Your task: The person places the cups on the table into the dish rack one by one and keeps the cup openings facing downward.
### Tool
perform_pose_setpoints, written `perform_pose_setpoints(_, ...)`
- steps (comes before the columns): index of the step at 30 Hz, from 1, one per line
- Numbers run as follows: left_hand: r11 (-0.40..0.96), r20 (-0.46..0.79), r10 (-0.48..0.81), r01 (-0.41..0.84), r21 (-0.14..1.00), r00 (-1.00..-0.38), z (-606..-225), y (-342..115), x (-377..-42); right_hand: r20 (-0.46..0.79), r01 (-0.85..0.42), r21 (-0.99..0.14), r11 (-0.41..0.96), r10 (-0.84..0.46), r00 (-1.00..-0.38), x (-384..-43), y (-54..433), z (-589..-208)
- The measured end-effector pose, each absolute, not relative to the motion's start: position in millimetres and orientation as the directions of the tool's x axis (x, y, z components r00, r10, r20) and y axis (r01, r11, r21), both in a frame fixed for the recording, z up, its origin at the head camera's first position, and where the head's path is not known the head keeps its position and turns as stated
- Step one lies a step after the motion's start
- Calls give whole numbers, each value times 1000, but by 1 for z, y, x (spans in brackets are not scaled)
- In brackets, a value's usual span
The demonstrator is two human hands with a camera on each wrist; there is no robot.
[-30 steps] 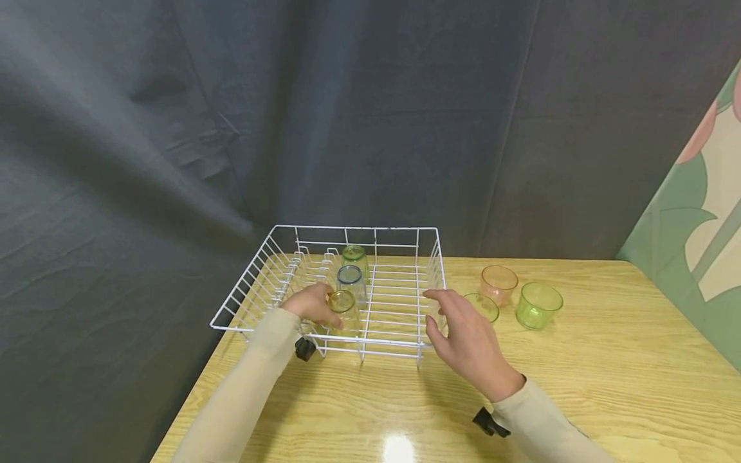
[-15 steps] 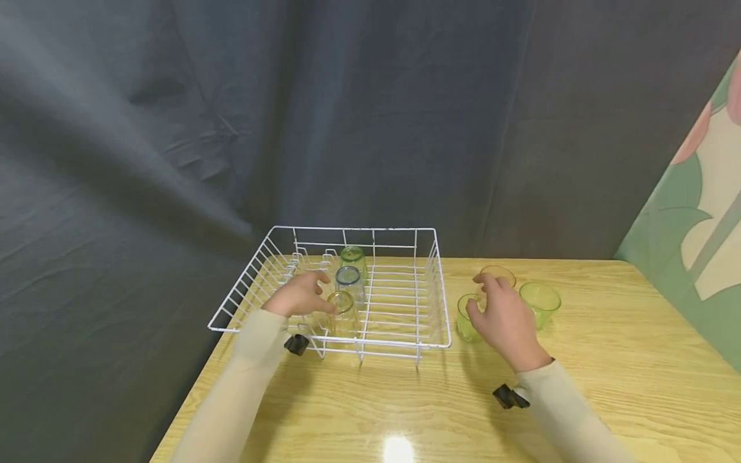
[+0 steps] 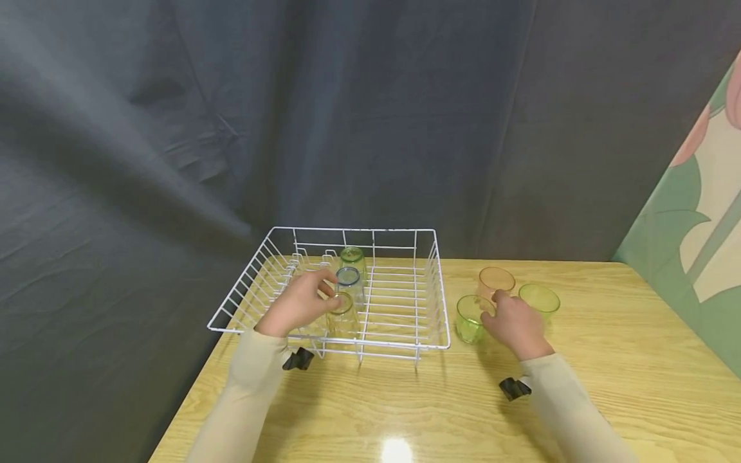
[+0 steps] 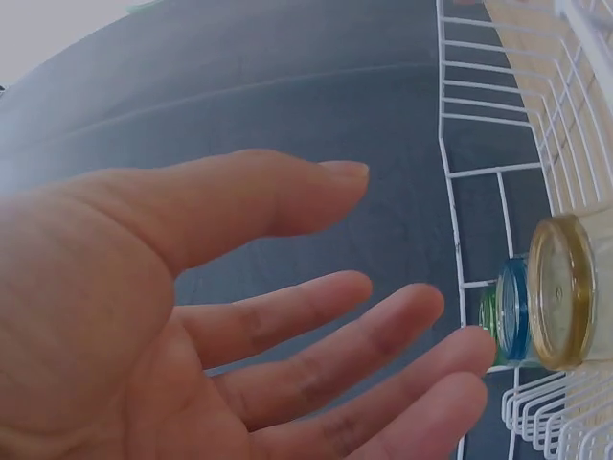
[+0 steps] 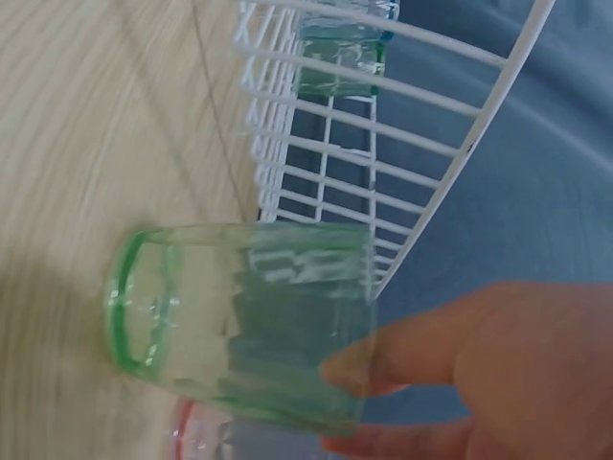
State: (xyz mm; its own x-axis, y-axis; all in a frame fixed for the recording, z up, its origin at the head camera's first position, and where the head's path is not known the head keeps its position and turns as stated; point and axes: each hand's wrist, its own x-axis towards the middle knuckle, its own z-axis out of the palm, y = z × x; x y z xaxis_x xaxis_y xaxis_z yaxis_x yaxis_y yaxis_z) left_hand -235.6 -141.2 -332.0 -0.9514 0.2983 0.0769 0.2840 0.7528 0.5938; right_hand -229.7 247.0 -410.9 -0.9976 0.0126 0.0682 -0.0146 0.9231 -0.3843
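Observation:
My left hand hovers over the white wire dish rack, fingers loosely bent and holding nothing. Beside its fingertips an upside-down yellow glass stands in the rack. Behind that are an upside-down blue-rimmed glass and a green-tinted glass, lined up toward the back. To the right of the rack, my right hand pinches the rim of an upright light green glass between thumb and finger. This glass stands on the table, and the far fingers are partly hidden.
Behind the right hand stand an orange-pink glass and a yellow-green glass, both upright on the wooden table. A dark curtain hangs behind the table. A flower-patterned panel is at the right.
The left hand has let go of the yellow glass and lifted slightly away. The right hand has moved right from the rack's edge and come down to the light green glass's rim.

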Motion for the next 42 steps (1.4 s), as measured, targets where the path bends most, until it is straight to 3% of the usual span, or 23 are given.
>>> perform_pose_setpoints(5, 725, 63, 320, 287, 627, -945, -334, -138, -229, -48, 24, -407, 913, 5, -999, -233, 254, -414)
perform_pose_setpoints(9, 715, 56, 329, 287, 637, -943, -336, -139, -227, -71, 23, -441, 897, -9, -997, -236, 257, -419)
perform_pose_setpoints(21, 712, 34, 306, 252, 655, -951, -342, -142, -226, -72, 15, -537, 844, -28, -997, -241, 263, -429)
perform_pose_setpoints(42, 579, 16, 319, 208, 789, -948, -345, -131, -226, 45, -38, -545, 838, -16, -999, -232, 260, -410)
